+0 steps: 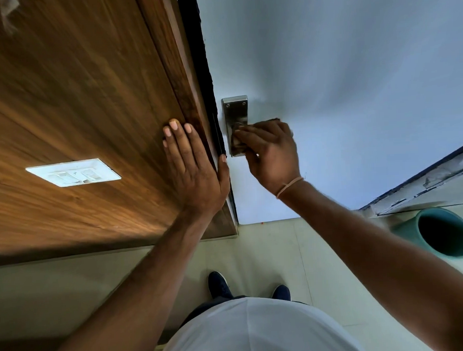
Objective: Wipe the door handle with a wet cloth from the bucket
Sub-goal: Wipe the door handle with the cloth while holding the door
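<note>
A steel door handle plate (235, 109) is fixed near the left edge of a pale blue-white door (340, 91). My right hand (272, 152) is closed around a dark cloth (237, 143) and presses it onto the lever, which is mostly hidden under the cloth and fingers. My left hand (193, 169) lies flat, fingers apart, on the brown wooden frame (167, 72) beside the door's edge, its thumb at the frame's edge. It holds nothing.
A teal bucket (405, 230) stands on the pale tiled floor (268, 248) at the right, near a worn threshold (424, 185). A white switch plate (73, 172) sits on the wood panel at the left. My dark shoes (219, 284) are below.
</note>
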